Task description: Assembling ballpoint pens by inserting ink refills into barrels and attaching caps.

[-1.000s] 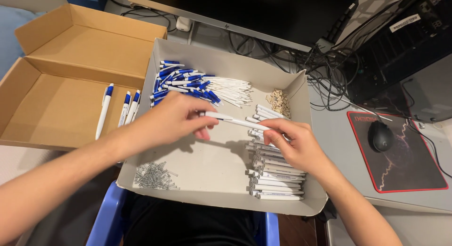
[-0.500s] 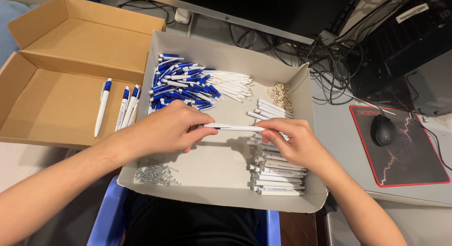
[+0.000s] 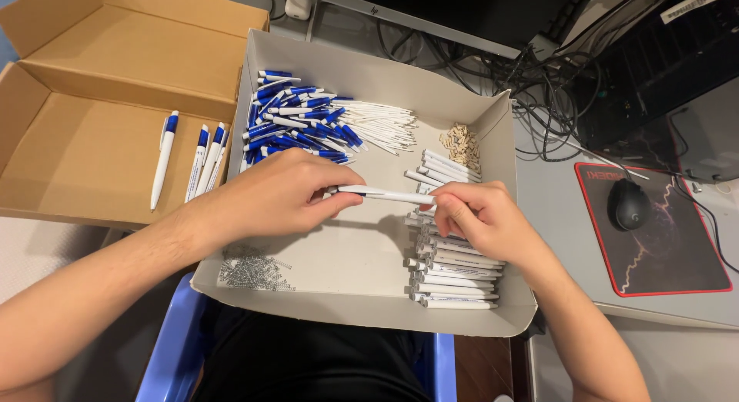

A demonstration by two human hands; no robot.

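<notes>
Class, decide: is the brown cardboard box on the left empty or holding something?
Holding something. Four white-and-blue pens lie on the floor of the brown cardboard box; its flaps stand open.

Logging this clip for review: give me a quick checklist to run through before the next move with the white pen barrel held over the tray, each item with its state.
1. White pen barrel held at both ends, level: ok.
2. Left hand grip on its left end: ok.
3. Right hand grip on its right end: ok.
4. Blue pen caps within reach in the grey tray: ok.
5. Springs available in the tray's near-left corner: ok.
6. Refill inside the barrel: cannot tell.
</notes>
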